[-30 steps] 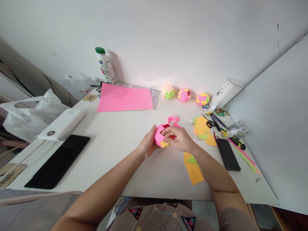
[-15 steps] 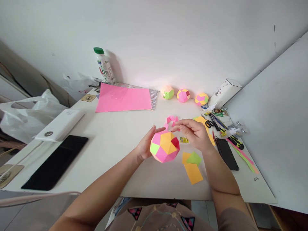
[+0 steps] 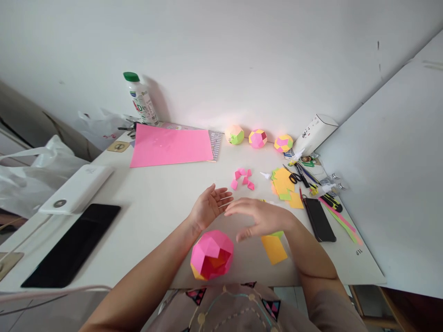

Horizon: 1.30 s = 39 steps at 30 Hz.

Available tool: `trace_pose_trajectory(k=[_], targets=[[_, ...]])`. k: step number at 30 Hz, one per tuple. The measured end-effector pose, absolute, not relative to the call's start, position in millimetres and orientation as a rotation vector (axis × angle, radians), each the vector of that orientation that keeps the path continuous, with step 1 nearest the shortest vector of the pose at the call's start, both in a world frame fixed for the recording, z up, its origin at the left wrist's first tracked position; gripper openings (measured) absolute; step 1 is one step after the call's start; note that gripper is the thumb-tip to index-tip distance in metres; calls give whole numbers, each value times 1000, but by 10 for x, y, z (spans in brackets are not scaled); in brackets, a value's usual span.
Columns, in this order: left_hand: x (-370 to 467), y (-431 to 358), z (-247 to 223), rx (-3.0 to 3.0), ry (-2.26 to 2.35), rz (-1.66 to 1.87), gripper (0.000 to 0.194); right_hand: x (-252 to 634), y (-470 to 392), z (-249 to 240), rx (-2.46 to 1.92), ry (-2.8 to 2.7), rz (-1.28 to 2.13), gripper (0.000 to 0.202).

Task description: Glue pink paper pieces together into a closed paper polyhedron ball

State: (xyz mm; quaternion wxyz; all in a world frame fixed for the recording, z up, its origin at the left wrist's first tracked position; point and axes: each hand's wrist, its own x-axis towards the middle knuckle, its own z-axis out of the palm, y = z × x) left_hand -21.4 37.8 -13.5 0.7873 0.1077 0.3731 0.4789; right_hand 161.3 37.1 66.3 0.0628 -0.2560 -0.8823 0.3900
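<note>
A faceted paper ball, pink with some orange and a gap in its side, sits at the table's near edge. My left hand is open, palm up and fingers spread, beyond the ball and not touching it. Over the table to its right, my right hand is open and palm down, its fingertips close to the left fingers. Several small folded pink paper pieces lie beyond the hands. An orange paper piece lies below the right hand, with a green piece partly hidden by it.
Along the wall stand three finished-looking paper balls and a white tube. At right lie orange paper scraps, scissors and a black phone. Leftward are a pink sheet, a bottle and a black tablet.
The paper ball has left my left hand and now rests nearer my body, turned to show its pink side and gap. Both hands have spread open; the view has shifted slightly.
</note>
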Motion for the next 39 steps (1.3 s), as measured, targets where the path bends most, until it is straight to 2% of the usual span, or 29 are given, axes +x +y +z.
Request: trace_pose_trajectory(k=[2,3,5,10,12,15,20,26,29,32,35,39], targets=[[-269,420,-124,181,789,1089,32,1551,289,621,-703,-2733,1234,81],[-290,440,-123,148,796,1106,29,1510,255,579,-692,-2746,1247,88],[-316,472,-127,74,832,1115,24,1433,217,468,-737,-2747,1264,93],[-356,523,-161,-63,924,1128,11,1392,316,226,-868,-2744,1423,120],[-380,541,-185,-78,942,1151,9,1407,372,192,-895,-2732,1421,123],[-403,560,-225,-101,961,1181,5,1402,413,187,-850,-2741,1399,119],[-392,563,-251,-130,968,1213,5,1354,417,179,-771,-2742,1378,100],[-530,549,-119,-82,970,1521,19,1452,450,251,-896,-2754,1157,84],[-596,494,1,135,998,1759,26,1746,614,393,-1029,-2573,949,60],[-562,390,121,387,1033,1878,36,2238,970,502,-1295,-1984,677,30],[-466,268,197,553,1039,1877,48,2745,1436,482,-1672,-1241,341,31],[-410,85,220,776,865,1732,56,3095,1873,314,-1811,-1101,292,44]])
